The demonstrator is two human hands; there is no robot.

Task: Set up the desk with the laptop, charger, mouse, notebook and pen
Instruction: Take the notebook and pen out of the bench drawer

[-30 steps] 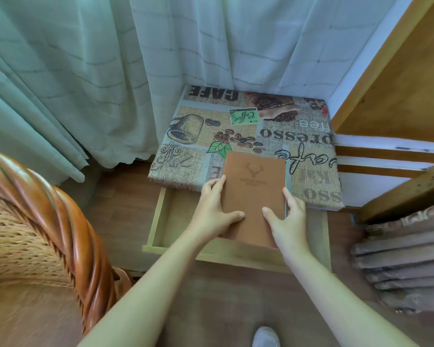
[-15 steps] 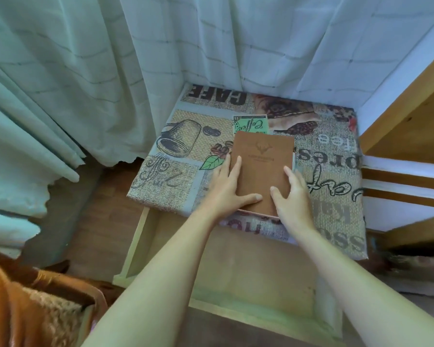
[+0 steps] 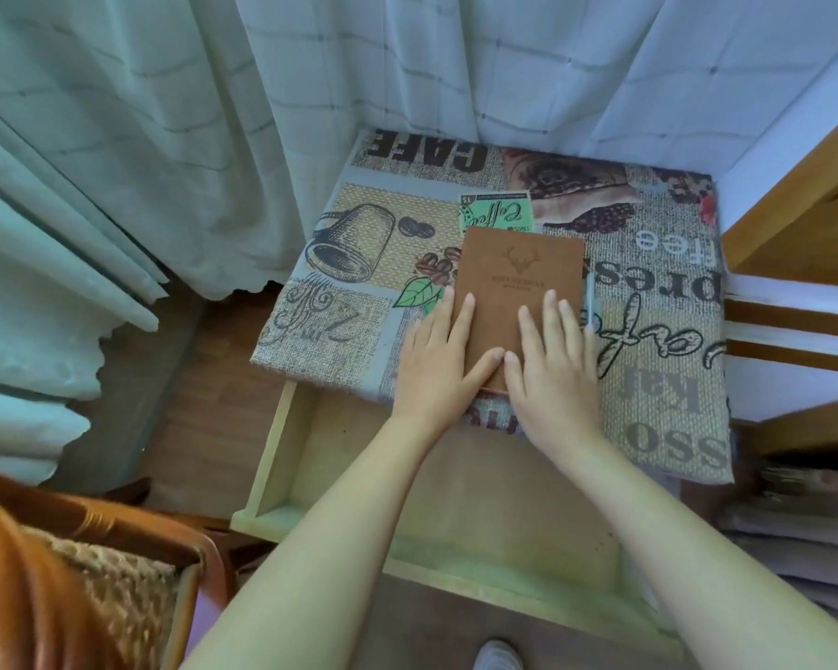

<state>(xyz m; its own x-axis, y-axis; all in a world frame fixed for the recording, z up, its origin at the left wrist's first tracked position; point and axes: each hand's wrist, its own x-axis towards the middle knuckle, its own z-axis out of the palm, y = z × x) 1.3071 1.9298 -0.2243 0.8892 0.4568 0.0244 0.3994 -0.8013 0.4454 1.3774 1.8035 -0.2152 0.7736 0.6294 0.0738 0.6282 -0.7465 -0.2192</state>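
A brown notebook [image 3: 518,282] with a stamped deer head lies flat on the desk [image 3: 659,331], which wears a coffee-print cloth. My left hand [image 3: 443,360] rests on the notebook's left edge with straight fingers, thumb lying across the cover. My right hand [image 3: 552,365] lies flat on the lower right part of the cover. A thin grey pen [image 3: 589,302] shows along the notebook's right edge, mostly hidden. No laptop, charger or mouse is in view.
Below the desk top an open wooden drawer [image 3: 281,456] sticks out toward me. Curtains [image 3: 165,137] hang at the left and behind. A wicker chair [image 3: 93,573] stands at the lower left, wooden shelving [image 3: 804,205] at the right.
The notebook came up out of the drawer and onto the desk top. My hands went from holding its sides to lying flat on its cover.
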